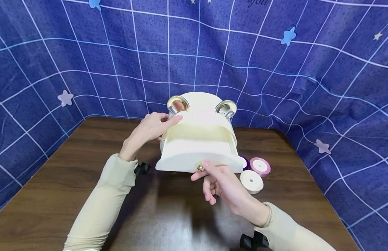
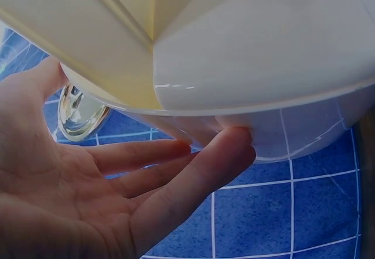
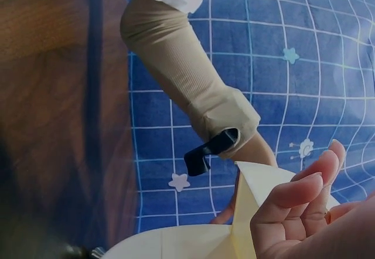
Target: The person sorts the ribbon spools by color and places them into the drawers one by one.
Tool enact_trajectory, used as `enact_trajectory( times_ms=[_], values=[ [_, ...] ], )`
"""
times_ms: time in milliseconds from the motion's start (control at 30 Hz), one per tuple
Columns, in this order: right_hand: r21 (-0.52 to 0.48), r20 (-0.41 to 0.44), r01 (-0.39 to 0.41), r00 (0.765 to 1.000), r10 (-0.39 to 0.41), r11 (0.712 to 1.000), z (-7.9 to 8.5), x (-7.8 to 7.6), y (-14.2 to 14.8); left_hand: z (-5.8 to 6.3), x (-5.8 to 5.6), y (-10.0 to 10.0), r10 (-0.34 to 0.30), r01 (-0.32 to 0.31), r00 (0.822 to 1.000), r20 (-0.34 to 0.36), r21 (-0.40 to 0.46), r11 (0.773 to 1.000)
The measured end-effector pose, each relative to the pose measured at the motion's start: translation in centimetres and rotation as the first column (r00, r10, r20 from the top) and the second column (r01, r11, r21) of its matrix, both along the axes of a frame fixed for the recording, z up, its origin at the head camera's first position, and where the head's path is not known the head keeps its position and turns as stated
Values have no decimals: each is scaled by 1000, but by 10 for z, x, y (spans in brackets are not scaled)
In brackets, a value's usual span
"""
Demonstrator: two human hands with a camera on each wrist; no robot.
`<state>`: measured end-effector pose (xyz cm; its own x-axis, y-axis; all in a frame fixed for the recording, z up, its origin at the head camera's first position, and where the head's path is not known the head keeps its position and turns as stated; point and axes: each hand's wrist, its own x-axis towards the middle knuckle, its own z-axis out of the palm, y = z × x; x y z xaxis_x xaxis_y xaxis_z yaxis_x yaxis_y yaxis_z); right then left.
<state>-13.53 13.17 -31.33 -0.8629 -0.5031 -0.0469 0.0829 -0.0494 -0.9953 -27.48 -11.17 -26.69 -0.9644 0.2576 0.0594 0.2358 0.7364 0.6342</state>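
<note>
A white box (image 1: 201, 101) with two shiny gold round pieces at its top corners is in the middle of the table. Its drawer (image 1: 194, 158) is pulled out toward me, and the bare inside shows. My left hand (image 1: 153, 127) holds the box at its left side, thumb at the top and fingers along the outer wall; the left wrist view shows the fingertips (image 2: 234, 139) against that wall. With thumb and index finger, my right hand (image 1: 226, 186) pinches the small gold knob (image 1: 200, 168) on the drawer front. Its other fingers curl loosely below.
Right of the box lie ribbon rolls: a white ribbon roll (image 1: 251, 181), a pink ribbon roll (image 1: 260, 166) and a purple ribbon roll (image 1: 245, 162) partly hidden by the drawer. A blue gridded cloth (image 1: 181, 66) hangs behind the brown wooden table (image 1: 96, 153).
</note>
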Motion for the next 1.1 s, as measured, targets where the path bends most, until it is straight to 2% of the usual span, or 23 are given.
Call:
enact_trajectory(
  times_ms=[367, 533, 633, 700, 767, 833, 900, 967, 1000, 1033, 1067, 1100],
  values=[
    [-11, -37, -33, 999, 33, 999, -10, 7, -2, -1, -1, 0, 12, -12, 1000, -3, -5, 1000],
    [-11, -29, -57, 998, 56, 998, -8, 10, 1, -2, -3, 0, 23, -23, 1000, -10, -8, 1000],
    [15, -105, -73, 992, 75, 997, 2, 17, 10, -3, -4, 0, 24, -24, 999, -22, -14, 1000],
    [28, -219, -42, 975, 47, 999, 11, 21, 21, -3, -3, 0, 24, -25, 999, -26, -12, 1000],
    [17, -361, 69, 931, -58, 997, 23, 23, 34, -2, -3, 1, 23, -24, 999, -24, -7, 1000],
    [-47, -477, 224, 851, -219, 973, 31, 17, 47, -1, -3, 1, 21, -21, 1000, -21, -5, 1000],
    [-124, -518, 374, 766, -381, 919, 33, 2, 60, 0, -3, 1, 19, -19, 1000, -16, -5, 1000],
    [-119, -539, 509, 688, -486, 853, 28, -21, 74, 0, -3, 1, 22, -22, 1000, -20, -10, 1000],
    [-78, -561, 562, 658, -503, 823, 21, -35, 81, 0, -3, 1, 24, -25, 999, -21, -11, 1000],
    [-8, -590, 607, 639, -494, 795, 12, -49, 88, -1, -3, 0, 26, -26, 999, -21, -14, 1000],
    [91, -630, 644, 628, -457, 760, 3, -62, 95, -1, -2, 0, 28, -28, 999, -21, -16, 999],
    [205, -670, 672, 626, -398, 712, -7, -74, 100, -1, -2, 0, 27, -27, 999, -20, -19, 999]
  ],
)
